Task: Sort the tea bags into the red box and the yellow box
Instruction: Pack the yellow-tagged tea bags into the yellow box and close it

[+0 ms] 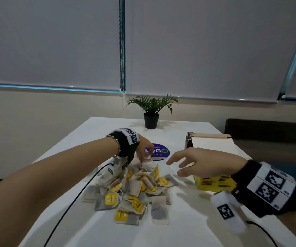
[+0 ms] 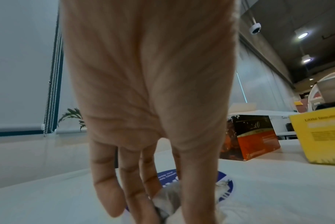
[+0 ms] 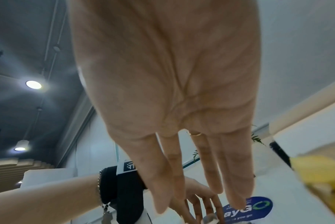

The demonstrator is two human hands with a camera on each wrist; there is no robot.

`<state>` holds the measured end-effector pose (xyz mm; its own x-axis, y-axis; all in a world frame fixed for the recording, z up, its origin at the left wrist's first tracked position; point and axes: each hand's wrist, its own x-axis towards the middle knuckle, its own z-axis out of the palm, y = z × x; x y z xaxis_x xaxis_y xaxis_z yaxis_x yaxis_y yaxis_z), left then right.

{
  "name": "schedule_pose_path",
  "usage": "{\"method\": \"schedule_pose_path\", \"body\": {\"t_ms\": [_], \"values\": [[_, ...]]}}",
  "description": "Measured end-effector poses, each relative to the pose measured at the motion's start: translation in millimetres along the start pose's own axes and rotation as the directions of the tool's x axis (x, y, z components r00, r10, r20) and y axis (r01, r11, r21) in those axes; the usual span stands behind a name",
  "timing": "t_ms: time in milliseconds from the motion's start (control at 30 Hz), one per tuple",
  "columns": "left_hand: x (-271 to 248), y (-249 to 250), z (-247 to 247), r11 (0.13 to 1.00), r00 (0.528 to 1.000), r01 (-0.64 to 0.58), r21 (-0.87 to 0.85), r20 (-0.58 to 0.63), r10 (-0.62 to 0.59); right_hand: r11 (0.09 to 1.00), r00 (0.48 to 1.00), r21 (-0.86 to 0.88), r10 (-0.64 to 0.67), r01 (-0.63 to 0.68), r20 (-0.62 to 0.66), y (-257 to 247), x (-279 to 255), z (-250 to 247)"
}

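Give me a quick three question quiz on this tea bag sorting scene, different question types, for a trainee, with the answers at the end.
1. True or false: the right hand is holding a tea bag.
2. Which hand has a grip on a tea bag at the far edge of the pile? A left hand B right hand
3. Fill in: the potted plant stands at the table's ____ end.

Key: 1 false; 2 A; 3 far
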<state>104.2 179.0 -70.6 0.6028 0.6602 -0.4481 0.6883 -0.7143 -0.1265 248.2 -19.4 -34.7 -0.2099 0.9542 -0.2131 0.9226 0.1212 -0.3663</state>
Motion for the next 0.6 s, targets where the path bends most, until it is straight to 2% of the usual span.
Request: {"method": "schedule_pose_path", "body": {"t_ms": [100,200,267,367,600], "values": [[-9,-8,3,0.984,0.999,0.029,-0.176,0.021,-0.025,0.999,0.999,-0.03,-0.042,0.042,0.023,-10,11,6],[-21,-17,5,0.939,0.999,0.023,-0.342,-0.028,-0.035,0.996,0.998,-0.083,-0.037,0.041,0.051,-18,25,11],[-24,-22,11,0.927,0.999,0.012,-0.375,-0.038,-0.028,0.996,0.995,-0.083,-0.021,0.029,0.094,-20,36,14],[-26,-26,20,0.952,0.995,-0.01,-0.305,-0.096,-0.02,0.999,0.995,-0.044,-0.018,0.022,0.097,-19,52,20],[-28,-22,27,0.978,0.961,-0.063,-0.197,-0.275,0.006,0.995,0.995,0.101,0.003,0.007,-0.096,-14,64,13]]}}
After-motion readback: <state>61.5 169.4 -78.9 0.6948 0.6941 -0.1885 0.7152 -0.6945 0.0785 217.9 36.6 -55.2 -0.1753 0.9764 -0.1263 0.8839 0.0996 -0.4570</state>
